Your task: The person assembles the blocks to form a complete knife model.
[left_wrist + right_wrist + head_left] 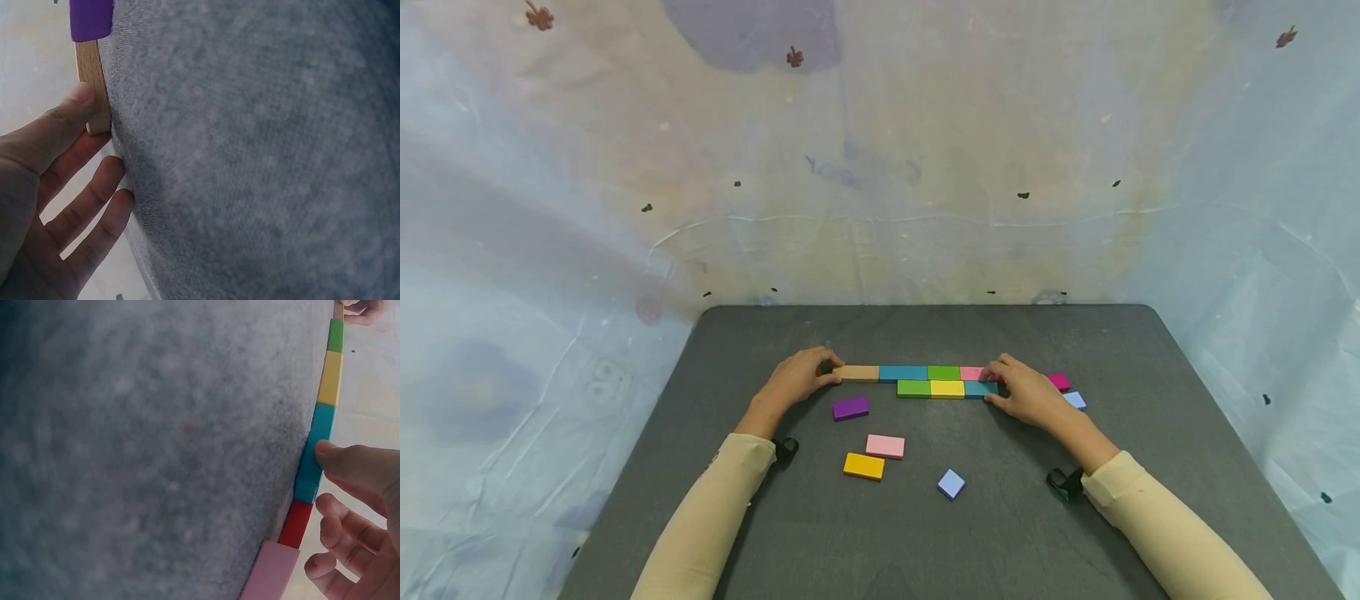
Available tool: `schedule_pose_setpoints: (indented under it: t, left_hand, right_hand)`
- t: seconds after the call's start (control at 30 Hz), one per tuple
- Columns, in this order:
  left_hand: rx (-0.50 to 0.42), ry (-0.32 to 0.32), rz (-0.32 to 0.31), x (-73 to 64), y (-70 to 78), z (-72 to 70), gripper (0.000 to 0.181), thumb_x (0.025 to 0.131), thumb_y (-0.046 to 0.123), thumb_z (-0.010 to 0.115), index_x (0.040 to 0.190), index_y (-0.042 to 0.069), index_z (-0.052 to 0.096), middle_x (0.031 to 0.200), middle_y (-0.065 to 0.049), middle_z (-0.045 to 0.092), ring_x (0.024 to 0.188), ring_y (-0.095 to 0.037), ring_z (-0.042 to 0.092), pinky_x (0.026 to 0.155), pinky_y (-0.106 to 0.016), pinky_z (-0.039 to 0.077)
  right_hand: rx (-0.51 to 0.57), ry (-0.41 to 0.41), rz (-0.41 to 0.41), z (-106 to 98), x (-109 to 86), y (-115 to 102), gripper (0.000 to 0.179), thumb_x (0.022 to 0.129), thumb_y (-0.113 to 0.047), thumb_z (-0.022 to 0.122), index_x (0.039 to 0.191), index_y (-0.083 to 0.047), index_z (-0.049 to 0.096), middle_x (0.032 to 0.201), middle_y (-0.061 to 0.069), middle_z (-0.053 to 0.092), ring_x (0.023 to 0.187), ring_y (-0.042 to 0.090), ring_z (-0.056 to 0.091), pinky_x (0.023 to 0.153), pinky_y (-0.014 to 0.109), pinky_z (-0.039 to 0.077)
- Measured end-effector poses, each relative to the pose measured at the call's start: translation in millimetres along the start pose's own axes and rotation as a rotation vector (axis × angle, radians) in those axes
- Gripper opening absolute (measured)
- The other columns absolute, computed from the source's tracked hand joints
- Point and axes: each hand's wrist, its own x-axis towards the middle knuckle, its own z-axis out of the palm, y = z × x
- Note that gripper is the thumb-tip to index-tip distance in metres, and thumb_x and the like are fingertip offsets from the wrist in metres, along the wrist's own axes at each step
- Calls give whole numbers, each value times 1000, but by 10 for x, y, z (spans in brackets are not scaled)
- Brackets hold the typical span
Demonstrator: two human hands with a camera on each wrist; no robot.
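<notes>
Two touching rows of flat coloured blocks lie across the table. The back row runs from a tan wooden block (857, 373) through a blue block (903, 373) and a green block (943, 372) to a pink block (971, 372). In front are a green block (913, 389), a yellow block (947, 389) and a teal block (977, 389). My left hand (800, 374) pinches the tan block's left end, thumb on its near face. My right hand (1026, 392) holds the teal block's right end, thumb on its front; its index fingertip is beside the pink block.
Nearer me lie a purple block (850, 408), a pink block (885, 447), an orange-yellow block (864, 467) and a light blue block (951, 484). Beyond the right hand are a magenta block (1059, 382) and another light blue block (1076, 400). A patterned sheet (880, 250) hangs behind the table.
</notes>
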Motion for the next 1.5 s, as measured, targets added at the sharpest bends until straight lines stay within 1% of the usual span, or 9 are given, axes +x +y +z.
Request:
schedule_pose_setpoints:
  t: [0.27,0.5,0.6,0.7,0.77,0.93,1.07,1.27,1.5]
  left_hand:
    - [-9,-3,-2,5,2,-2,31,100,34,79,128,21,77,129,-3,73,105,-22,70,94,-51,58]
    - [-2,-15,-4,-2,18,-20,32,101,34,78,130,21,77,131,-4,73,108,-24,69,98,-53,57]
    - [1,-17,-5,1,14,-18,32,101,34,78,130,21,77,132,-5,73,111,-26,69,100,-55,56]
    - [0,-14,-3,7,1,-11,32,101,35,78,130,21,77,131,-5,73,111,-25,69,99,-56,56]
    - [0,-10,2,11,-9,-8,32,101,35,78,130,21,77,131,-4,73,108,-24,69,98,-55,56]
    - [-3,-4,6,4,-10,-2,32,100,35,78,129,21,77,129,-3,73,104,-22,68,96,-52,57]
    - [-7,-5,3,-2,-1,-3,32,100,35,78,129,21,77,129,-3,73,104,-22,68,96,-52,57]
    - [-6,-10,-2,-6,6,-6,31,100,35,78,129,22,77,129,-3,73,103,-22,68,95,-51,57]
    - [-15,-14,-2,-6,4,-14,32,100,35,78,129,21,77,128,-3,73,103,-22,68,95,-51,57]
  right_hand:
    - [-6,2,4,-17,-3,-24,28,95,-18,86,119,-12,73,111,7,63,91,19,58,78,44,55]
    - [-1,39,-26,-19,-4,-122,29,95,-19,86,120,-12,75,113,5,64,92,19,61,80,45,57]
    - [17,48,-45,-20,-4,-198,29,96,-19,85,122,-12,75,115,4,66,99,21,66,83,47,59]
    - [36,44,-66,-17,-1,-290,30,96,-20,84,123,-11,74,118,4,66,104,24,69,84,48,60]
    - [49,35,-84,-10,6,-352,30,97,-20,84,123,-11,74,118,5,67,102,24,69,83,46,59]
    - [86,3,-121,22,28,-520,30,96,-20,84,124,-12,73,116,5,68,92,22,64,78,38,56]
    - [118,-22,-146,61,36,-665,31,96,-19,84,124,-11,74,116,3,69,93,23,64,78,34,55]
    - [120,-47,-190,140,39,-860,32,97,-20,83,125,-9,73,121,6,71,98,26,67,85,37,59]
    - [113,-57,-227,262,41,-1025,35,96,-22,85,125,-8,74,118,7,71,100,25,68,88,39,60]
